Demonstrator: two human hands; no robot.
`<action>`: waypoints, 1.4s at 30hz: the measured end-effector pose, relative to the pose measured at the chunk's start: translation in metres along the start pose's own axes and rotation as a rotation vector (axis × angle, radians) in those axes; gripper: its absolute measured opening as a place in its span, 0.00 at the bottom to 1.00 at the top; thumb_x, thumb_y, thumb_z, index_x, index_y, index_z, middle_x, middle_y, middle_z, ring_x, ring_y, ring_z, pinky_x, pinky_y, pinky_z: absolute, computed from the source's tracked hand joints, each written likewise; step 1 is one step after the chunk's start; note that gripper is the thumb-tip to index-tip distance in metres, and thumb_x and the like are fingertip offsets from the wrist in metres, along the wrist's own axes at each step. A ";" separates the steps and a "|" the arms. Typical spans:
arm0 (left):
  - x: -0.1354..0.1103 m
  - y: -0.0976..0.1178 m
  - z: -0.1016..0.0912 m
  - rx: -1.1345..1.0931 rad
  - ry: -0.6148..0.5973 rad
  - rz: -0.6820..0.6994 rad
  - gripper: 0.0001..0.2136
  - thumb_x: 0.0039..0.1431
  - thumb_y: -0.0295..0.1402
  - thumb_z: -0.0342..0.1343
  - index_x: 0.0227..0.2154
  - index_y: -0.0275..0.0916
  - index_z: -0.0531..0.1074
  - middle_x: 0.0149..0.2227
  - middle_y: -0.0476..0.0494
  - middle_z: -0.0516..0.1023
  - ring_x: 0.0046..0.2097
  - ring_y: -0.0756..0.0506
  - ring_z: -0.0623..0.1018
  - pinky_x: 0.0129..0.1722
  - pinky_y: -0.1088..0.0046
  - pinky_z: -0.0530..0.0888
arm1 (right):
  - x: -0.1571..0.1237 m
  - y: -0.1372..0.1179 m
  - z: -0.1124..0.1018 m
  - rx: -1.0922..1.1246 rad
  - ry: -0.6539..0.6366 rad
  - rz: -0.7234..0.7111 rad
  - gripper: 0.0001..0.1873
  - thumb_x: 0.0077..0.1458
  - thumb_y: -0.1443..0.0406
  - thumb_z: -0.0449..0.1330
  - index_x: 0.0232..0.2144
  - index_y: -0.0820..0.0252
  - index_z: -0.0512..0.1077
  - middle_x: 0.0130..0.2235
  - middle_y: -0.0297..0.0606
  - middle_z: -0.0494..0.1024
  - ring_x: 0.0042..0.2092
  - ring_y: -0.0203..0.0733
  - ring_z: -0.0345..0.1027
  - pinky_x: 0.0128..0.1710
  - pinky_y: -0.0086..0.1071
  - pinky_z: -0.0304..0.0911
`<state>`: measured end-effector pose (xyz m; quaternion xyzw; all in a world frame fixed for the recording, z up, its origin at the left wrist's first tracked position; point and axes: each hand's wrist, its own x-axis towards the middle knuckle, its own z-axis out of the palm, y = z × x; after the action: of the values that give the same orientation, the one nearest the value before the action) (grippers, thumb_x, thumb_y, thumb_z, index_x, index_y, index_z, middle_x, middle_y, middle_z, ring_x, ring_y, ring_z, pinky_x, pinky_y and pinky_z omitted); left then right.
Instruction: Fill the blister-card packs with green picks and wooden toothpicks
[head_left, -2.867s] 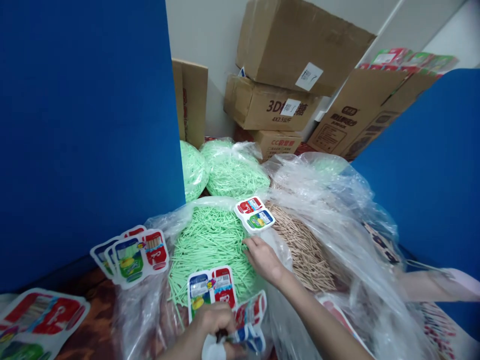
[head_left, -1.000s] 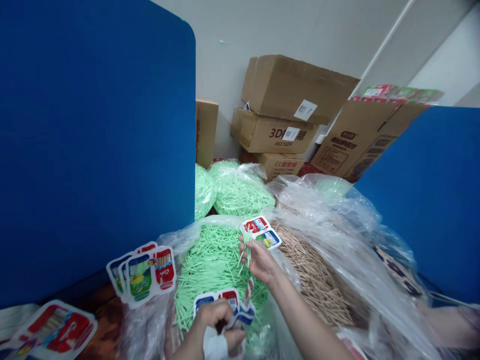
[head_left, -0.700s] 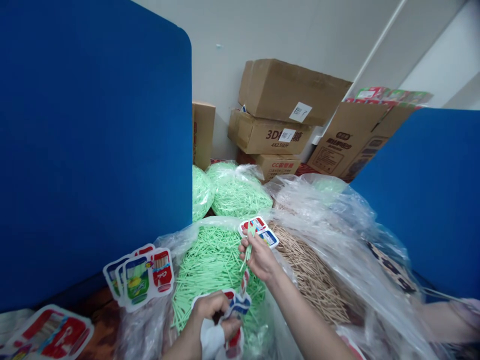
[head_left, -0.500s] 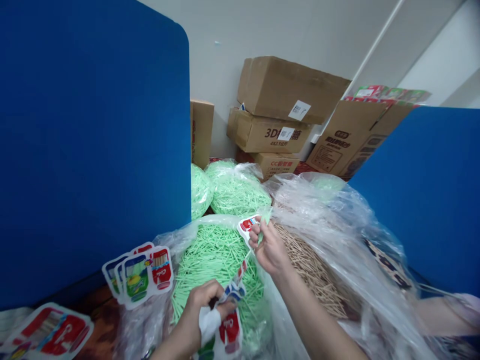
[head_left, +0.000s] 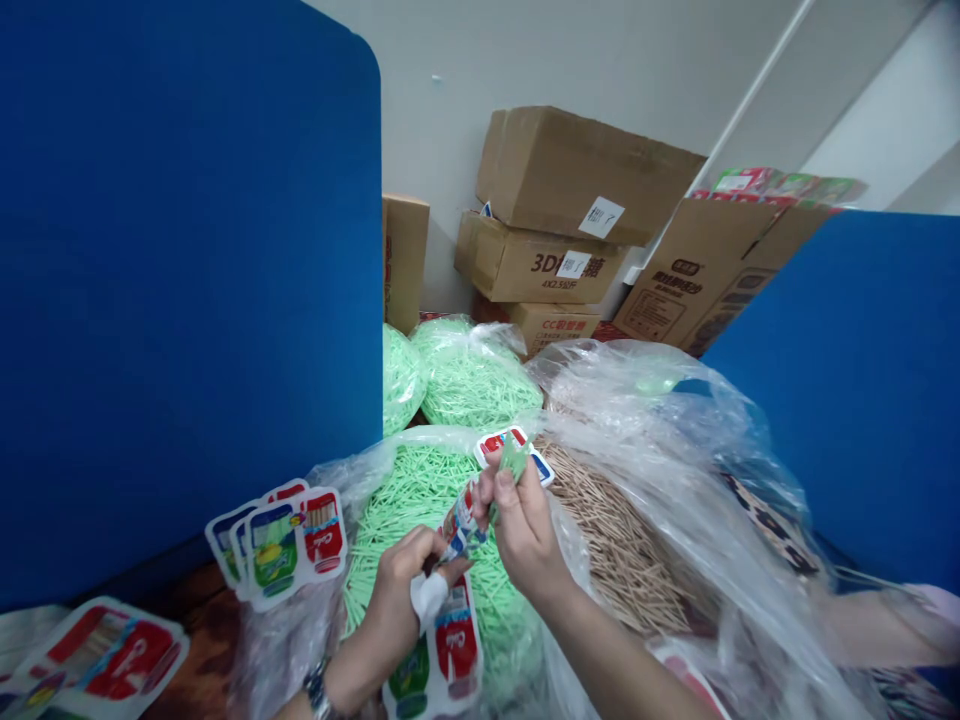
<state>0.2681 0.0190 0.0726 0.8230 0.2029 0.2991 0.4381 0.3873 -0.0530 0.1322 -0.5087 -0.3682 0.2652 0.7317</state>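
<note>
A blue panel point(head_left: 187, 300) fills the left side of the view, and a second blue panel point(head_left: 847, 400) stands at the right. Behind them is a pale wall point(head_left: 435, 150). Against it sits a stack of three brown cartons point(head_left: 577, 170), the middle one printed "3D", and to their right a tilted carton point(head_left: 690, 270) carries red and green packs point(head_left: 787, 186).

In front, an open clear bag point(head_left: 637, 450) surrounds a heap of brown sticks point(head_left: 615, 530); left of it, another open bag point(head_left: 442, 436) holds a heap of green sticks point(head_left: 427, 490). Tied bags of green sticks point(head_left: 476, 380) lie behind. At lower left, a red-brown patterned surface point(head_left: 196, 595) shows. Another person's arm point(head_left: 862, 630) enters from the right.

The person's forearms rise from the bottom edge and converge over the green heap. The right hand point(head_left: 525, 530) is raised, its fingers pinching a bunch of green sticks point(head_left: 512, 458) that points upward. The left hand point(head_left: 401, 575), lower, curls around the base of a printed pouch point(head_left: 459, 520) slanting up toward the right fingertips; whether they touch cannot be told.

Flat printed packs lie on the green heap point(head_left: 459, 640), between the open bags point(head_left: 499, 442) and at left point(head_left: 274, 550). A watch point(head_left: 317, 690) circles the left wrist, and a white wrap point(head_left: 429, 597) sits by the left thumb.
</note>
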 end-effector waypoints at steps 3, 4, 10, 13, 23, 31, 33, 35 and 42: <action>0.000 0.003 0.000 -0.008 0.004 0.015 0.12 0.57 0.32 0.55 0.21 0.39 0.61 0.23 0.53 0.64 0.26 0.50 0.66 0.27 0.76 0.62 | -0.005 0.004 -0.001 -0.105 -0.031 -0.023 0.11 0.65 0.57 0.47 0.44 0.54 0.61 0.29 0.30 0.67 0.29 0.33 0.63 0.29 0.28 0.62; 0.000 0.002 0.001 -0.006 0.006 0.018 0.12 0.57 0.31 0.55 0.21 0.39 0.61 0.23 0.53 0.64 0.26 0.50 0.66 0.27 0.76 0.62 | -0.006 0.005 -0.001 -0.127 -0.027 -0.036 0.10 0.65 0.57 0.47 0.44 0.55 0.61 0.29 0.31 0.67 0.31 0.34 0.64 0.31 0.29 0.63; -0.001 -0.001 0.008 -0.023 0.038 0.044 0.12 0.58 0.30 0.56 0.21 0.39 0.61 0.24 0.53 0.65 0.26 0.50 0.66 0.28 0.76 0.61 | -0.010 0.009 0.002 -0.142 0.104 -0.115 0.09 0.65 0.57 0.45 0.41 0.53 0.61 0.31 0.31 0.67 0.37 0.37 0.67 0.42 0.36 0.65; -0.002 0.000 0.011 -0.031 0.036 0.041 0.12 0.58 0.30 0.56 0.21 0.39 0.60 0.23 0.53 0.65 0.26 0.50 0.66 0.27 0.76 0.61 | -0.012 0.013 0.004 -0.148 0.146 -0.129 0.09 0.65 0.56 0.45 0.39 0.53 0.60 0.31 0.31 0.66 0.39 0.38 0.66 0.45 0.38 0.63; 0.001 0.004 0.014 -0.068 0.048 -0.013 0.12 0.57 0.30 0.57 0.21 0.39 0.61 0.23 0.53 0.66 0.26 0.50 0.67 0.27 0.76 0.61 | -0.014 0.017 0.005 -0.224 0.217 -0.170 0.10 0.64 0.56 0.46 0.36 0.53 0.62 0.31 0.32 0.65 0.39 0.39 0.64 0.48 0.39 0.60; 0.003 0.004 0.013 -0.072 0.052 0.029 0.09 0.57 0.27 0.55 0.23 0.39 0.63 0.24 0.52 0.65 0.27 0.50 0.67 0.28 0.76 0.62 | -0.022 0.027 0.003 -0.364 0.182 -0.047 0.16 0.64 0.54 0.45 0.47 0.52 0.63 0.51 0.42 0.66 0.55 0.45 0.58 0.56 0.45 0.53; 0.003 0.002 0.013 -0.053 0.052 0.064 0.08 0.56 0.25 0.54 0.24 0.39 0.63 0.25 0.51 0.66 0.28 0.49 0.67 0.28 0.75 0.62 | -0.023 0.032 0.002 -0.344 0.185 -0.002 0.17 0.63 0.53 0.45 0.50 0.51 0.62 0.53 0.41 0.64 0.57 0.45 0.57 0.58 0.44 0.52; 0.003 0.000 0.013 -0.032 0.051 0.101 0.07 0.57 0.24 0.52 0.24 0.39 0.64 0.25 0.50 0.66 0.28 0.49 0.68 0.29 0.75 0.62 | -0.024 0.034 -0.001 -0.345 0.177 0.026 0.18 0.63 0.52 0.46 0.51 0.51 0.62 0.55 0.41 0.63 0.56 0.45 0.58 0.58 0.43 0.53; 0.004 -0.001 0.012 0.030 0.069 0.178 0.07 0.59 0.26 0.51 0.26 0.38 0.65 0.26 0.48 0.68 0.30 0.47 0.69 0.29 0.74 0.63 | -0.025 0.034 -0.015 -0.360 0.070 0.046 0.22 0.63 0.52 0.47 0.54 0.54 0.62 0.52 0.42 0.68 0.56 0.46 0.58 0.59 0.44 0.52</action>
<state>0.2797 0.0147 0.0678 0.8334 0.1485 0.3620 0.3902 0.3843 -0.0690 0.0901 -0.6486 -0.3722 0.1941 0.6349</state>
